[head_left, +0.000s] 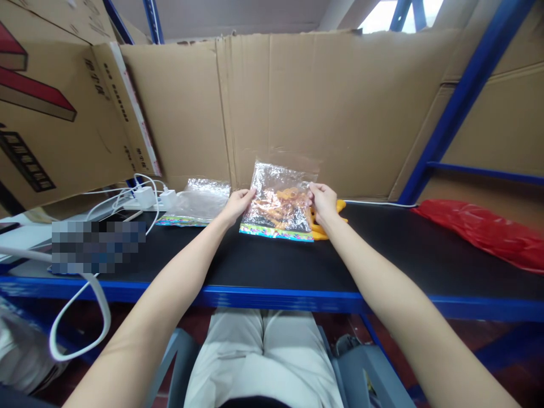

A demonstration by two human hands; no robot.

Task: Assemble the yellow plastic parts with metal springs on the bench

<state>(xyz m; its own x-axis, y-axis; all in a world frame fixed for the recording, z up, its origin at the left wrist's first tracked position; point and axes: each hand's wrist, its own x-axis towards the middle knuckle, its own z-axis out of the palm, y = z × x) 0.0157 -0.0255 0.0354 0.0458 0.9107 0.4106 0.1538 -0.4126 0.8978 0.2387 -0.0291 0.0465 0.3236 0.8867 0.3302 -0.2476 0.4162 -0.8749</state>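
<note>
A person's left hand (238, 207) and right hand (325, 202) stretch a clear plastic bag with a multicoloured printed band (276, 233) between them over a black, blue-edged tabletop (276, 269), each grip clamped on one side edge. Bright orange pieces (341, 207) show through the film and past its right side; whether any lie inside cannot be told. A second clear, colour-banded plastic bag (195, 201) lies at left, a crumpled red plastic bundle (480, 229) far right.

Red plastic (480, 231) (crumpled), white chargers (145, 197), cardboard wall (335, 113)
</note>
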